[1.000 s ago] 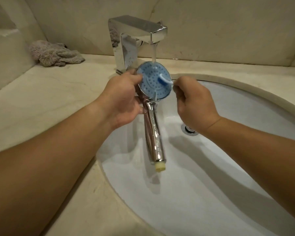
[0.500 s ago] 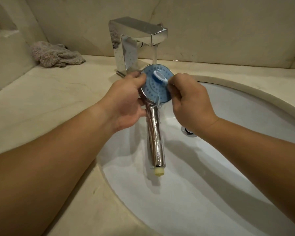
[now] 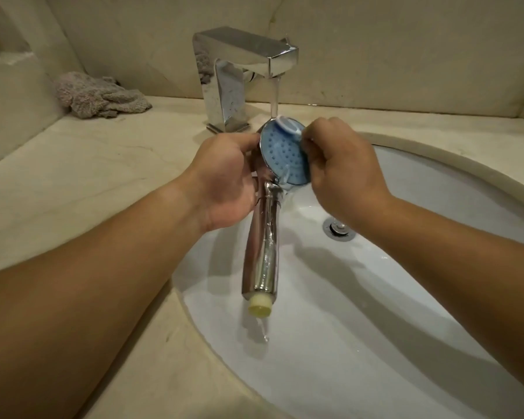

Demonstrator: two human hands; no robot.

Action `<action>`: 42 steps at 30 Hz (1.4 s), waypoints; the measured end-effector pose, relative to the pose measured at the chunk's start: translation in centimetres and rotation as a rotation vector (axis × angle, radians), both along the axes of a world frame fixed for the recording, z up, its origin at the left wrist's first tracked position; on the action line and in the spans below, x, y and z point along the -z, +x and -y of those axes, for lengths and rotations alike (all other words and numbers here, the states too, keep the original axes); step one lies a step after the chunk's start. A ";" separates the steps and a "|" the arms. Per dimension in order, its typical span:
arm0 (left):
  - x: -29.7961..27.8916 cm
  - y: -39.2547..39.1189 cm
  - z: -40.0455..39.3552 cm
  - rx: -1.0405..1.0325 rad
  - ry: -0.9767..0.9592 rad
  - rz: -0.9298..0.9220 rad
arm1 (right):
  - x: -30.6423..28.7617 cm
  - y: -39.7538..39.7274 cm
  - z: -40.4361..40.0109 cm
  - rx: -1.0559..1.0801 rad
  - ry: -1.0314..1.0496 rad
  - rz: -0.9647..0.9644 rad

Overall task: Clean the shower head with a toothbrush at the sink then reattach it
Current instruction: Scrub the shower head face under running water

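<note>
Beside white sink [image 3: 375,343], beige marble counter [image 3: 88,182].

Over the sink [image 3: 436,343] we held the shower head [image 3: 280,152] in our left hand [image 3: 224,179] under the running tap [image 3: 242,71], while our right hand [image 3: 342,173] pressed the toothbrush [image 3: 288,125] against its top edge.

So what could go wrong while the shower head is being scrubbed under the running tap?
The left hand grips the wet, shiny shower head only near its top, so it might slip and knock the sink. The toothbrush works right under the tap stream, so water could splash onto the counter. Water also dribbles from the handle's end, close to the sink's front edge.
</note>
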State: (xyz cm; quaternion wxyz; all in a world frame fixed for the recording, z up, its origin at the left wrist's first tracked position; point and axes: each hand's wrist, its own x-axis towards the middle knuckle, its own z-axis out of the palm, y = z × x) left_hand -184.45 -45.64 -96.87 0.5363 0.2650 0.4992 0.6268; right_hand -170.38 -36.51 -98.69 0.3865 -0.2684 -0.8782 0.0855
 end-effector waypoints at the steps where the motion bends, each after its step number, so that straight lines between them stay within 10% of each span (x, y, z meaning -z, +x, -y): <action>1: 0.0 0.1 0.0 0.007 0.000 -0.008 | 0.2 -0.1 0.3 -0.029 0.011 0.013; 42: -0.3 -0.5 0.4 0.041 -0.133 -0.080 | -0.3 0.1 -1.0 -0.076 0.195 0.148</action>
